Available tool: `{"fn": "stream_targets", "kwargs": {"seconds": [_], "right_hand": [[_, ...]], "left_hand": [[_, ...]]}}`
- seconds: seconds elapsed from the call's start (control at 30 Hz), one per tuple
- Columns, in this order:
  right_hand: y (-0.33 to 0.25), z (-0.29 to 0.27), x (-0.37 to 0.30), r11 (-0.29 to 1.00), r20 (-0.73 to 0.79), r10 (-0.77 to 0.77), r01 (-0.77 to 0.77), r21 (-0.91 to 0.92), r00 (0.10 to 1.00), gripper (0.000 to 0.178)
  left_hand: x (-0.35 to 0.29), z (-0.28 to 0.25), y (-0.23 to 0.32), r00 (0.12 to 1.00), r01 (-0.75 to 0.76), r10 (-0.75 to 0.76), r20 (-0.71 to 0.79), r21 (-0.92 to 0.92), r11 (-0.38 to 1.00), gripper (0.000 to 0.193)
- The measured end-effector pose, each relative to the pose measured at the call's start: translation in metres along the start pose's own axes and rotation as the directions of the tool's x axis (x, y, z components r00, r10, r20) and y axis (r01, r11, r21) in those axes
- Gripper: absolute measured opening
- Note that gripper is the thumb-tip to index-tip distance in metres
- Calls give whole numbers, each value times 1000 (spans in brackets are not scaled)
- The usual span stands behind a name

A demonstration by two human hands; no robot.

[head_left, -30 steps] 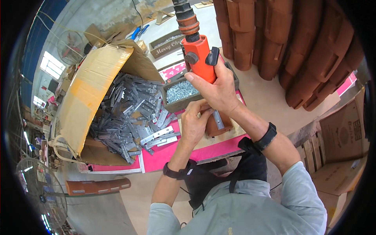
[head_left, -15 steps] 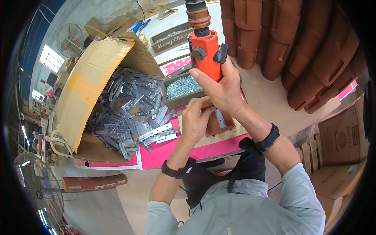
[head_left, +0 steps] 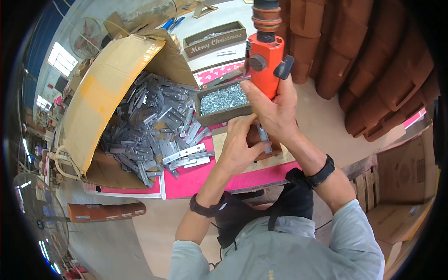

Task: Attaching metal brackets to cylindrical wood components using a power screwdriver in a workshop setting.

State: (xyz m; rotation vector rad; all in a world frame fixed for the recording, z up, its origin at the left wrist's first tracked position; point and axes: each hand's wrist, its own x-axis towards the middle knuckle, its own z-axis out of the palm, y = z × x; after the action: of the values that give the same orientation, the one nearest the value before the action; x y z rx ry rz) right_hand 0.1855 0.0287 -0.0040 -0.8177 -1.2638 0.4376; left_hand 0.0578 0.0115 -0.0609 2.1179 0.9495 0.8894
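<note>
My right hand (head_left: 274, 108) grips an orange power screwdriver (head_left: 264, 60) held upright, its tip pointing down. Below it my left hand (head_left: 240, 147) pinches a metal hinge (head_left: 263, 138) against a brown wooden piece (head_left: 266, 145) that lies on a pale board over a pink table top (head_left: 196, 179). The screwdriver's tip is hidden behind my hands. A small wooden tray of silver screws (head_left: 223, 100) stands just left of the tool.
A torn cardboard box (head_left: 105, 93) spills several grey metal hinges (head_left: 154, 126) at the left. Stacks of brown wooden pieces (head_left: 373, 70) fill the upper right. A long wooden box (head_left: 214, 39) lies at the back; cardboard cartons (head_left: 401, 186) stand at the right.
The view has shifted, so hands and tool sit more to the right and higher. Both hands keep their hold on the tool and the hinge.
</note>
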Motion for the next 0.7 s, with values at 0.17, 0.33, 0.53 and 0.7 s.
{"fn": "stream_targets", "kwargs": {"seconds": [0.17, 0.33, 0.53, 0.7], "right_hand": [[0, 1, -3, 995, -13, 64, -62, 82, 998, 37], [7, 0, -3, 999, -27, 8, -7, 38, 1000, 39], [11, -6, -9, 998, 60, 60, -60, -8, 996, 33], [17, -7, -6, 994, 29, 23, -26, 103, 999, 33]], "left_hand": [[-2, 2, -4, 1000, 12, -12, -14, -13, 1000, 73], [-2, 3, -9, 999, -31, 30, -25, -17, 999, 73], [-3, 4, -10, 999, -30, 29, -36, -19, 999, 73], [-2, 2, -3, 999, 19, -22, -31, -75, 997, 66]]}}
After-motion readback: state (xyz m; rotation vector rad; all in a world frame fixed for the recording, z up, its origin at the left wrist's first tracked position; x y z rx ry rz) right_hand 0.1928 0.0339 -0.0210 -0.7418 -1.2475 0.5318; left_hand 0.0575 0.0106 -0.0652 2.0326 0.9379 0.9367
